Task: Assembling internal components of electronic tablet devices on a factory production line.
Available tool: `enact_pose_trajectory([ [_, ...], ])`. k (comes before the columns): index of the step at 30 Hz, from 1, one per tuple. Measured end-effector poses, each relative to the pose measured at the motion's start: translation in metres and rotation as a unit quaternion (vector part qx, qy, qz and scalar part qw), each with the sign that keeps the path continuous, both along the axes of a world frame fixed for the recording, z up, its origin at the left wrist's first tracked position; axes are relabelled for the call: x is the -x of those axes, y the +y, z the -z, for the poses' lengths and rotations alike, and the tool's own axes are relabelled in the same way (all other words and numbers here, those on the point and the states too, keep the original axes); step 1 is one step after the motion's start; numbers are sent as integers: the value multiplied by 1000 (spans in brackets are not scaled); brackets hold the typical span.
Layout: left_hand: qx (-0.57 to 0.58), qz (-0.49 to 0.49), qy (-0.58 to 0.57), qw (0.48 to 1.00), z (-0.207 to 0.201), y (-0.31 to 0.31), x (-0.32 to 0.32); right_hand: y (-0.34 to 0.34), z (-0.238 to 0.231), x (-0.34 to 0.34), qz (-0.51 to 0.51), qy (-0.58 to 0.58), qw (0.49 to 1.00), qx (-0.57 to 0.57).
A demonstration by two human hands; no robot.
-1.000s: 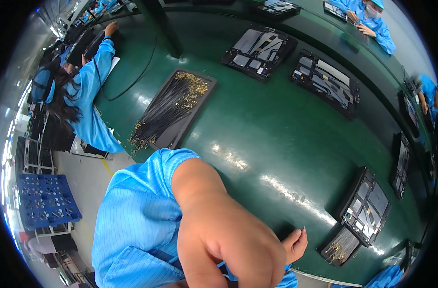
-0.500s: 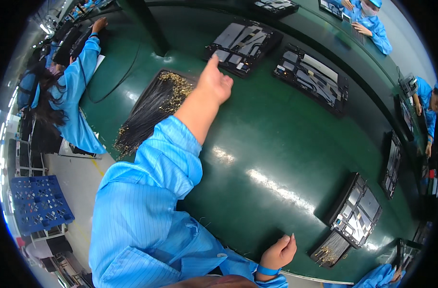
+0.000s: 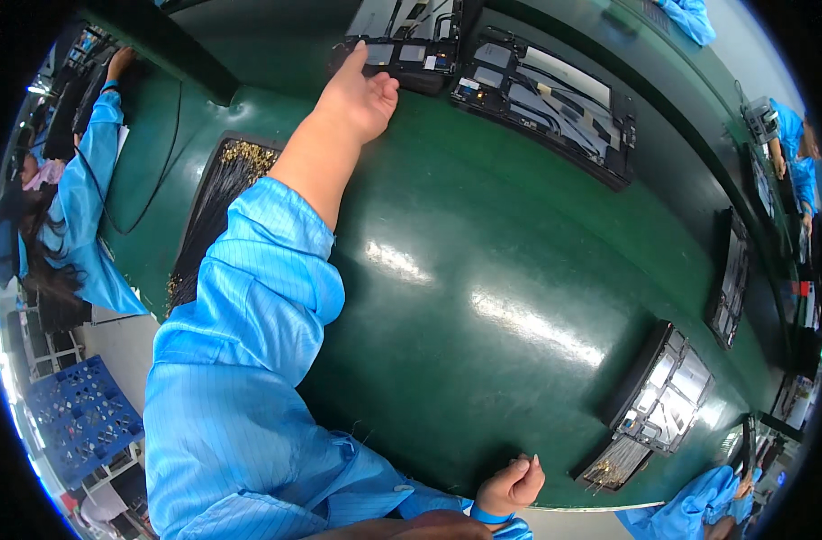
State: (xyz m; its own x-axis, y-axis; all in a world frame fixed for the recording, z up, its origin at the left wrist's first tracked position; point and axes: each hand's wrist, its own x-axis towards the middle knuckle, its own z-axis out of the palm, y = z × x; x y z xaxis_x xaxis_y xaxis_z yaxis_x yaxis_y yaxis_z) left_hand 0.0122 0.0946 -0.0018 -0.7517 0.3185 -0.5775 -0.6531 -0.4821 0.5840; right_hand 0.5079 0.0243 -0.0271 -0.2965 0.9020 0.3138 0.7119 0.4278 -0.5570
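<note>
My left hand (image 3: 357,99) reaches far across the table with its fingers bent. It grips the near left corner of a flat black electronic device (image 3: 411,54) whose silver and black insides lie exposed. A second device of the same kind (image 3: 546,99) lies close on its right. Beside my left forearm, a dark tray (image 3: 193,202) is loaded with thin black cables (image 3: 217,202) with gold-coloured ends, partly hidden by my sleeve. At the near edge, my right hand (image 3: 510,486) is closed, thumb against fingers; whatever it may hold is too small to make out.
A third opened device (image 3: 668,387) lies at the right of the green table (image 3: 447,342), with a small tray of cables (image 3: 614,463) against it. Another stands farther right (image 3: 731,279). A post (image 3: 168,49) rises at the back left. A co-worker's blue sleeve (image 3: 87,189) is beyond it.
The whole view has shifted. My left hand still has the device's corner, and the device has moved right, closing the gap to its neighbour. My right hand stays closed near the table edge.
</note>
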Motion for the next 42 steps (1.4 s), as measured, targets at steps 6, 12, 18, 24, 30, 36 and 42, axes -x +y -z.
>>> enact_pose_trajectory([
  [6,31,-16,76,996,-7,9,-8,1,-7,5,9,-9,1000,2],
  [12,279,-17,499,820,-86,-62,-56,2,-23,15,2,-21,999,50],
  [18,35,154,367,917,-113,-114,-137,8,-21,18,-26,53,998,32],
  [24,261,421,303,814,-23,-134,-173,1,-22,-2,-7,112,973,202],
  [30,513,119,632,569,-46,-152,-141,-28,-39,-1,10,320,838,442],
  [36,729,178,477,457,-13,-230,-97,-28,-23,20,-174,156,867,440],
  [42,623,154,549,536,-37,-220,-109,-25,-38,32,-93,227,817,522],
])
